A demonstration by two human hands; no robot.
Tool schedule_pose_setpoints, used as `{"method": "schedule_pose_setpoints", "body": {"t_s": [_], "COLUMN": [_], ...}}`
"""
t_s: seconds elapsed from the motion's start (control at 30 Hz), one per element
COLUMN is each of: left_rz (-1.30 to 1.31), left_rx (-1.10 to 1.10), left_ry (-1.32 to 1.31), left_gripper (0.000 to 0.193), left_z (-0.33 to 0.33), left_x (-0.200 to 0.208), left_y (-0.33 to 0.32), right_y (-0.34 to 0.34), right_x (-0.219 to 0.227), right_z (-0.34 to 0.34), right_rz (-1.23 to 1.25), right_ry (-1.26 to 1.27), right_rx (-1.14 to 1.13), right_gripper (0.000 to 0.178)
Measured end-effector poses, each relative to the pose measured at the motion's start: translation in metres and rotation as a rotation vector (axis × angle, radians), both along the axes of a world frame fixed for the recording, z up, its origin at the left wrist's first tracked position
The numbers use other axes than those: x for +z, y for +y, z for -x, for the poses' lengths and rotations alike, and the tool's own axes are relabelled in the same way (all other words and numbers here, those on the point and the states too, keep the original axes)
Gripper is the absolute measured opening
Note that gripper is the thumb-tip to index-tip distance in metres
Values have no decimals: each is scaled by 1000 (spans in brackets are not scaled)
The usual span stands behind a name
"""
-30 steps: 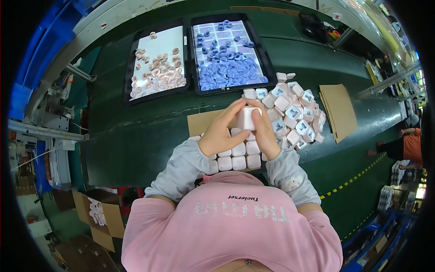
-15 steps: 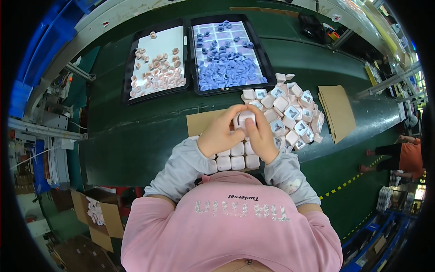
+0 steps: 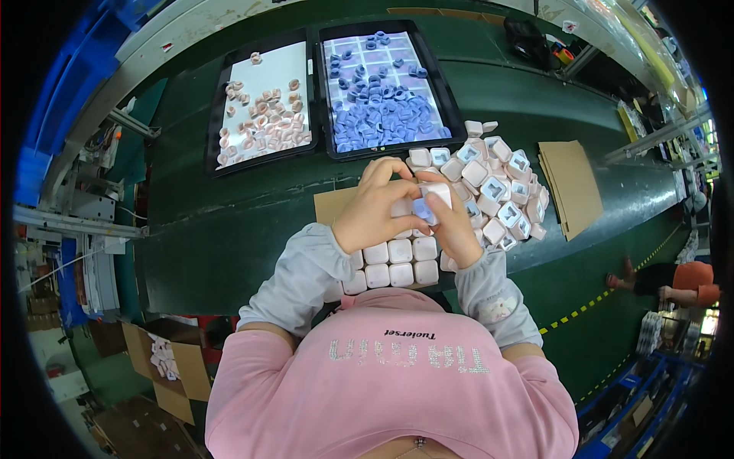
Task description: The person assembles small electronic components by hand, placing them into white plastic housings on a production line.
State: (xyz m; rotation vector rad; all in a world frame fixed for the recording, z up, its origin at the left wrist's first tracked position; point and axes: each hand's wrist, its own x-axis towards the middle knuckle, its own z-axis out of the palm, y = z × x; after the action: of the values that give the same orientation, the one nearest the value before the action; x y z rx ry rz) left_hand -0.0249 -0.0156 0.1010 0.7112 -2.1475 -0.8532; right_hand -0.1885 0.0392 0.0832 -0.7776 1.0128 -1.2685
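Observation:
A small pale pink square case [image 3: 436, 191] is held between my two hands over the rows of cases. My right hand [image 3: 456, 229] grips it with the thumb pressed on its face. My left hand [image 3: 375, 205] has its fingers bent around the near left side of it. A light blue-violet piece [image 3: 422, 209] shows at the case, by my left fingertips; whether it is seated inside cannot be made out. Below my hands, similar closed cases [image 3: 401, 250] stand in neat rows on cardboard [image 3: 330, 205], partly hidden by my hands.
Many more cases [image 3: 493, 187] lie heaped at the right, some showing their insides. Behind are a black tray of blue rings [image 3: 386, 118] and another of pinkish rings [image 3: 271, 130]. Flat cardboard [image 3: 569, 187] lies far right. An open carton [image 3: 183, 367] stands low left; a person [image 3: 688, 283] is at right.
The case has turned and shifted slightly right in my hands, and a blue-violet piece now shows. My left fingers have lifted and bent; my right hand has moved a little right.

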Motion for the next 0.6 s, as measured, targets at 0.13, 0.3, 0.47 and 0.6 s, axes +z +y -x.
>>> {"method": "schedule_pose_setpoints", "body": {"t_s": [0.13,0.3,0.47,0.6], "left_rz": [30,47,179,169], "left_rx": [-35,-21,-27,-82], "left_ry": [-35,-43,14,79], "left_gripper": [32,28,22,21], "left_z": [3,10,20,32], "left_x": [-9,-16,-22,-26], "left_y": [1,2,-8,-15], "right_y": [1,-4,-7,-9], "right_x": [9,2,-1,-6], "right_z": [9,12,21,33], "right_rz": [-80,-177,-238,-236], "right_ry": [149,-221,-362,-332], "right_rx": [106,73,50,3], "right_gripper": [38,33,32,31]}}
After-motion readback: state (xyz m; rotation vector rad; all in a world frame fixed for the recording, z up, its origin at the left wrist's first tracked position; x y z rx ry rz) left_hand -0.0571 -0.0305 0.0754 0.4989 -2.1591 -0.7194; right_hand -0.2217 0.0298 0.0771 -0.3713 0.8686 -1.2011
